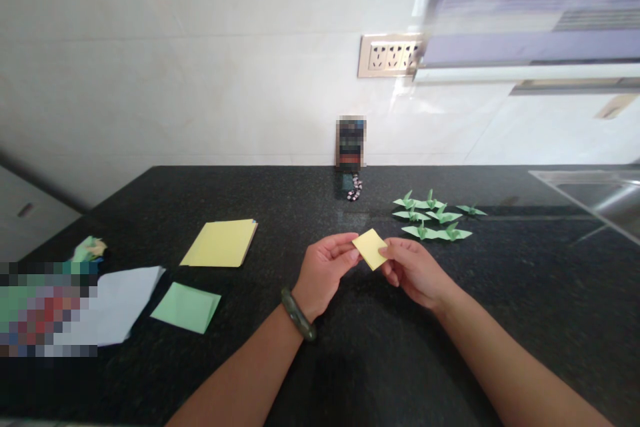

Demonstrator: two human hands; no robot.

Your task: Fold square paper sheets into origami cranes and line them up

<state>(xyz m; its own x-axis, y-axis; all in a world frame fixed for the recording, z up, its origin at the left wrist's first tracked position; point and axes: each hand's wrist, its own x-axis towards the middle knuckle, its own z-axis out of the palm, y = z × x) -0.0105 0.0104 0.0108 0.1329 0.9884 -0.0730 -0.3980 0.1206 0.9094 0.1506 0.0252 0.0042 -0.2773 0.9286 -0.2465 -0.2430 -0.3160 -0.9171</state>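
Between my two hands a small folded square of yellow paper (371, 248) is held up above the dark counter, turned so that it looks like a diamond. My left hand (325, 271) pinches its left corner between thumb and fingers. On the opposite corner, the thumb and fingers of my right hand (413, 267) are closed. Just beyond my right hand stand several green paper cranes (433, 215) in loose rows. To the left lie a stack of yellow paper (220, 243) and a folded green sheet (186, 307).
White paper (131, 300) and a crumpled green and yellow piece (90, 250) lie at the far left, beside a blurred-out patch. A phone (351, 143) with a beaded strap (355, 188) leans on the wall below a socket panel (390, 55). A metal sink (595, 193) edges the right side.
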